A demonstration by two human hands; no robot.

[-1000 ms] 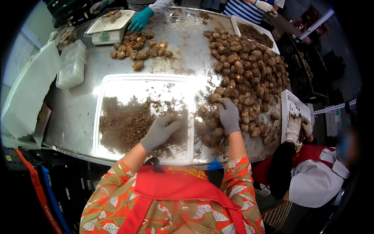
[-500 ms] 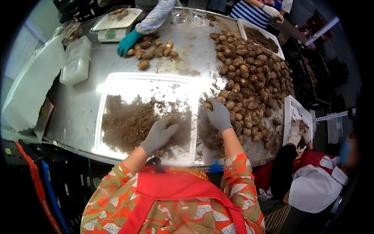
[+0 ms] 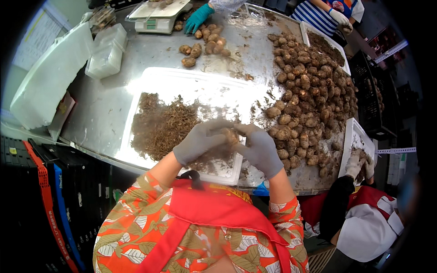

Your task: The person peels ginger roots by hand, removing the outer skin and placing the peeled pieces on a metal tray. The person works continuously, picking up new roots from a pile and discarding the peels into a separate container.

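Observation:
My left hand point(image 3: 201, 142) and my right hand point(image 3: 256, 148), both in grey gloves, are closed round a brown tuber point(image 3: 230, 136) between them, over the right part of a white tray point(image 3: 142, 91). Loose brown fibrous debris point(image 3: 166, 125) lies in the tray's left part. A large heap of muddy round tubers point(image 3: 318, 91) lies just to the right of the tray on the metal table point(image 3: 111, 98). My fingers hide part of the held tuber.
Clear plastic boxes point(image 3: 104, 59), white foam point(image 3: 48, 77), a scale point(image 3: 154, 25), a small tuber pile point(image 3: 191, 57) and a co-worker's teal glove point(image 3: 199, 18) lie beyond. Two white trays point(image 3: 309, 29) point(image 3: 355, 127) with gloved co-workers are at right. Black crates point(image 3: 27, 195) stand lower left.
My right hand has moved left from the heap with a tuber and met my left hand above the tray. The co-worker's teal glove has shifted. The whole view has tilted and shifted.

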